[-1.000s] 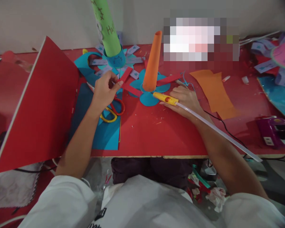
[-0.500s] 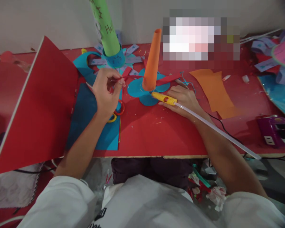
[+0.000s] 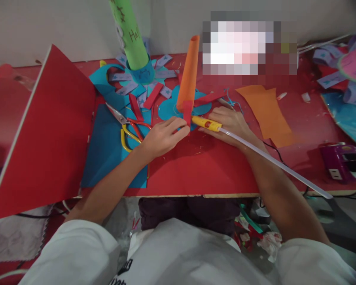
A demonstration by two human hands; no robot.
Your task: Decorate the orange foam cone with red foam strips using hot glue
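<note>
Pinched in the fingers of my left hand (image 3: 164, 137) is a red paper strip (image 3: 188, 110), which stands against the lower front of an orange paper cone (image 3: 188, 75). The cone rises from a blue flower-shaped paper base (image 3: 167, 109) and leans slightly. My right hand (image 3: 230, 122) is closed around a yellow glue gun (image 3: 207, 123), its tip close to the strip and the cone's foot. A long whitish glue stick (image 3: 273, 161) runs out of its back. Another red strip (image 3: 210, 98) extends right from the cone. Part of the base is hidden by my left hand.
Scissors (image 3: 127, 126) lie on blue sheets (image 3: 106, 158) at left, beside an upright red board (image 3: 53, 130). Behind stands a green paper tube (image 3: 132, 43) in a blue paper ring. Orange paper (image 3: 267, 114) and a purple device (image 3: 339, 162) lie at right.
My left hand has moved right and down, bringing the red strip to the cone's front and uncovering the scissors. My right hand and the glue gun have hardly moved.
</note>
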